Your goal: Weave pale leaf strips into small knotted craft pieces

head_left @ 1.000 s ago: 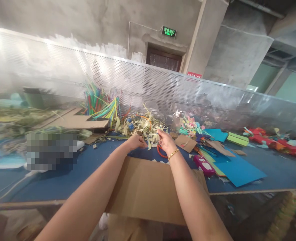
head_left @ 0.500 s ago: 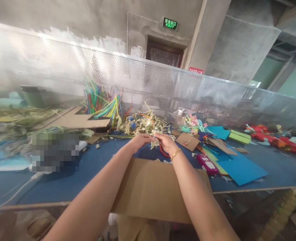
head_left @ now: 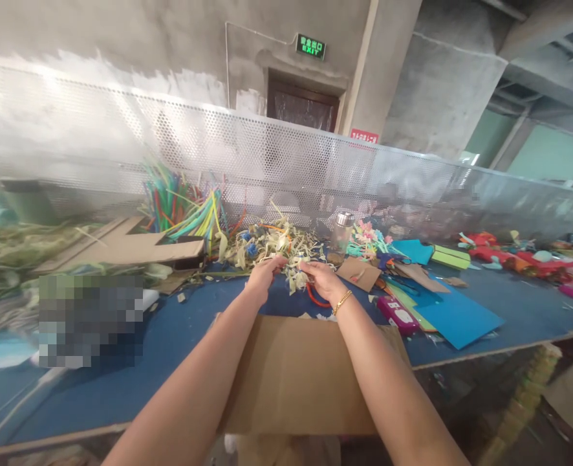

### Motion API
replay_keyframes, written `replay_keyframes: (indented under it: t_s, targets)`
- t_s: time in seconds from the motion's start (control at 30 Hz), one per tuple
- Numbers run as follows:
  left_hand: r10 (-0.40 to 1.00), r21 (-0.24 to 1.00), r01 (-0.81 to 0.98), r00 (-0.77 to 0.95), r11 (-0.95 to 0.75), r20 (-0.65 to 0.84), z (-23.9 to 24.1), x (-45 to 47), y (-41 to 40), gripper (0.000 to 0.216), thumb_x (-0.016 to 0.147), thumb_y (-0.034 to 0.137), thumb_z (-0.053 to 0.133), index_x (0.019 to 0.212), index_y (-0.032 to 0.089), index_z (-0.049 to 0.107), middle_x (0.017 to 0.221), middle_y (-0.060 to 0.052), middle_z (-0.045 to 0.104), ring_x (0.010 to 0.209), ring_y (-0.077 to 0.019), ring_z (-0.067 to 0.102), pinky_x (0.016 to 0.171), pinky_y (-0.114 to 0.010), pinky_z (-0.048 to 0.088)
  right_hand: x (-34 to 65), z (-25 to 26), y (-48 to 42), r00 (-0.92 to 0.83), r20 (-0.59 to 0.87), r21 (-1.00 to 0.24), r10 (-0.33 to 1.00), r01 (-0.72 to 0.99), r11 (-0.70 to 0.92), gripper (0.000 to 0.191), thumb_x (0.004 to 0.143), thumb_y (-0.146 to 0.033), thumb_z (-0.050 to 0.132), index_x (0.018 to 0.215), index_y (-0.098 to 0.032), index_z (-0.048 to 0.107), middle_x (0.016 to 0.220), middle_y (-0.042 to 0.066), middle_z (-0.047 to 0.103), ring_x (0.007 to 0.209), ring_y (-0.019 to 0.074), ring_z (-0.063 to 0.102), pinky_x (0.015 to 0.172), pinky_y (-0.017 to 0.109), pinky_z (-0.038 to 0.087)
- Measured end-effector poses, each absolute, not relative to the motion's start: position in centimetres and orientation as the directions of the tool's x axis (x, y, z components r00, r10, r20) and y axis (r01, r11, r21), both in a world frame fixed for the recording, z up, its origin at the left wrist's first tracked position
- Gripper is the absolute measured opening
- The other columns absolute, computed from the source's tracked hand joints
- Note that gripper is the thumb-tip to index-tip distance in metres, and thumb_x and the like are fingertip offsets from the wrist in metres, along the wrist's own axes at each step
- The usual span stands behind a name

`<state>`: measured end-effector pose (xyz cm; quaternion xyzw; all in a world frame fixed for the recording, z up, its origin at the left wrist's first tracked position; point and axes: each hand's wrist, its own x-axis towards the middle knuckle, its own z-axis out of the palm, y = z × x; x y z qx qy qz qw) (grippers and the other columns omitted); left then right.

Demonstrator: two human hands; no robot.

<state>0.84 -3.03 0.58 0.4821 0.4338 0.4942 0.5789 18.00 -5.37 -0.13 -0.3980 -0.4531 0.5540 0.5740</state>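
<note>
My left hand point(head_left: 264, 277) is closed, its fingers pressed together at the front edge of a pile of pale green dried husk strips point(head_left: 255, 248). Whatever it may pinch is too small to name. Close by on the right, my right hand point(head_left: 323, 282) is closed too, thumb and fingertips on a small piece I cannot make out among the pale strips. A red-orange fuzzy stem point(head_left: 316, 298) curves below that hand; whether it is joined to the piece cannot be told. Under my forearms lies a sheet of brown cardboard point(head_left: 296, 375) at the table's front edge.
Colourful fuzzy stems point(head_left: 170, 207) stand behind cut cardboard point(head_left: 121, 249) on the left. A glass jar point(head_left: 341, 236), pastel flowers point(head_left: 371, 238), a purple case point(head_left: 397, 315) and blue sheets point(head_left: 465, 317) are rightward. A perforated metal screen point(head_left: 248, 155) backs the blue table point(head_left: 170, 362).
My hands have moved apart, the left drawing back to the left from the right fingertips. The whole view has shifted slightly, with most things now further left.
</note>
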Motion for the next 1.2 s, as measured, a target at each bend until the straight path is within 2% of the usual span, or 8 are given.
replay_keyframes:
  t_s: [0.1,0.2,0.33,0.5,0.67,0.97,1.2]
  targets:
    - [0.974,0.993,-0.116,0.227,0.009,0.017,1.1,1.0,-3.7,0.051,0.062,0.060,0.071,0.088,0.017,0.074,0.097,-0.007,0.069,0.078,-0.0152,0.055,0.059,-0.025,0.035,17.8,-0.2,-5.5,-0.033,0.096,-0.959,0.995,-0.270,0.084,0.036,0.051,-0.044,0.086,0.064,-0.016,0.066,0.058,-0.001,0.063,0.052,0.0104,0.054,0.056,0.026,0.043]
    - [0.949,0.999,-0.049,0.316,-0.001,0.016,1.5,0.9,-4.2,0.045,0.059,0.055,0.075,0.082,0.016,0.073,0.085,-0.005,0.068,0.069,-0.0122,0.051,0.057,-0.024,0.031,17.8,0.0,-5.4,-0.009,0.105,-0.950,0.994,-0.297,0.097,0.036,0.052,-0.045,0.085,0.064,-0.017,0.066,0.056,-0.001,0.063,0.054,0.0118,0.054,0.058,0.027,0.044]
    - [0.910,1.000,-0.009,0.415,0.000,0.003,1.6,0.8,-4.5,0.039,0.054,0.047,0.080,0.074,0.016,0.070,0.070,-0.002,0.063,0.060,-0.0099,0.047,0.052,-0.024,0.026,17.8,0.1,-5.2,0.017,0.106,-0.944,0.994,-0.314,0.106,0.037,0.053,-0.045,0.085,0.058,-0.017,0.062,0.052,-0.002,0.059,0.049,0.0099,0.050,0.053,0.026,0.039]
    - [0.944,0.997,-0.005,0.322,-0.078,0.076,1.6,0.8,-4.5,0.034,0.052,0.044,0.080,0.067,0.016,0.067,0.056,0.002,0.055,0.052,-0.0090,0.041,0.051,-0.025,0.026,18.0,0.0,-5.2,-0.005,0.083,-0.951,0.997,-0.298,0.077,0.036,0.053,-0.044,0.085,0.061,-0.017,0.063,0.054,-0.003,0.059,0.049,0.0086,0.049,0.054,0.025,0.038]
    - [0.964,0.996,-0.007,0.250,-0.090,0.089,1.5,0.8,-4.3,0.032,0.054,0.044,0.077,0.067,0.016,0.067,0.056,0.001,0.055,0.055,-0.0108,0.043,0.051,-0.024,0.028,18.1,-0.1,-5.2,-0.048,0.037,-0.974,0.998,-0.226,0.026,0.034,0.057,-0.044,0.084,0.066,-0.015,0.067,0.061,-0.001,0.063,0.054,0.0087,0.052,0.056,0.025,0.039]
    - [0.979,0.999,0.020,0.199,-0.043,0.038,1.7,0.6,-3.8,0.030,0.067,0.044,0.065,0.077,0.017,0.073,0.086,-0.006,0.069,0.073,-0.0157,0.053,0.057,-0.025,0.034,18.2,0.4,-5.4,0.000,0.090,-0.934,0.996,-0.348,0.084,0.033,0.053,-0.040,0.086,0.066,-0.018,0.067,0.057,0.001,0.065,0.056,0.0137,0.057,0.059,0.028,0.045]
    - [0.959,0.999,0.003,0.281,-0.053,0.050,1.6,0.7,-4.3,0.034,0.053,0.042,0.079,0.074,0.016,0.071,0.068,-0.002,0.063,0.065,-0.0139,0.050,0.057,-0.026,0.032,18.0,0.6,-5.6,-0.016,0.073,-0.935,0.997,-0.348,0.063,0.033,0.054,-0.041,0.086,0.062,-0.018,0.064,0.057,0.000,0.065,0.052,0.0122,0.056,0.055,0.027,0.043]
